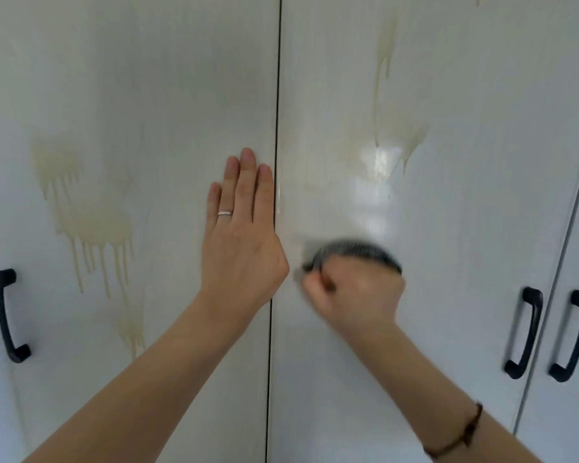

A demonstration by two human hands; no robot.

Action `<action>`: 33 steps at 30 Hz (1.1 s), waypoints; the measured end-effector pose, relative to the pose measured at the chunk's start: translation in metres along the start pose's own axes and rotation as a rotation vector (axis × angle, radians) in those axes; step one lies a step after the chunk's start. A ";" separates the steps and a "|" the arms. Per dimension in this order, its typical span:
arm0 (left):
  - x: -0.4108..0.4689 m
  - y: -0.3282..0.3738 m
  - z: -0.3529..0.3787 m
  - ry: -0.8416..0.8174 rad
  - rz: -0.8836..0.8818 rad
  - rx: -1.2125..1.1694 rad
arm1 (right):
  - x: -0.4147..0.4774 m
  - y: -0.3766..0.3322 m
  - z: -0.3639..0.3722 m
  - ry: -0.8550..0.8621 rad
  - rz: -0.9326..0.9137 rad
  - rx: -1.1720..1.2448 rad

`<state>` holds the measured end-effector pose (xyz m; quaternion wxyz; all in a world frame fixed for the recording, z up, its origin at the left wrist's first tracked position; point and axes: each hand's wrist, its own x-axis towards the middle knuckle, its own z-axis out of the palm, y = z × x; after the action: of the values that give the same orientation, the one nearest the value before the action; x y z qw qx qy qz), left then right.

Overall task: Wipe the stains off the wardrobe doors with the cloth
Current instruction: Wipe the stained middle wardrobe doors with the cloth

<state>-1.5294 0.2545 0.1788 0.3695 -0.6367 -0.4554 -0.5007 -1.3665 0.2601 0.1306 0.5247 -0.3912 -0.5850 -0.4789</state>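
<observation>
Left hand (239, 242) flat on left door (131, 95). Right hand (355, 289) grips cloth (351, 253), blurry, on stained right door (465, 195).

Left hand (239, 228) flat on left door (131, 78), right hand (355, 289) grips cloth (358, 250) on right door (482, 195).
Cloth dark, blurred, below glossy patch (378, 182). Left stain (91, 225) and right stain (388, 121) yellowish, dripping. Black handles (530, 329) at both sides.

Pale grey-white wardrobe doors (168, 78) carry yellowish-beige drip stains (91, 225). The cloth (355, 252) is dark grey. The handles (9, 315) are black; the ring (225, 213) is silver.
</observation>
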 end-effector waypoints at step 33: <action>0.001 0.029 0.008 -0.096 -0.146 0.129 | -0.076 0.091 -0.047 -0.046 0.171 -0.099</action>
<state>-1.4994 0.2527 0.1775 0.3501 -0.6001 -0.5488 -0.4650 -1.2569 0.2390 0.0688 0.5300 -0.4760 -0.5370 -0.4518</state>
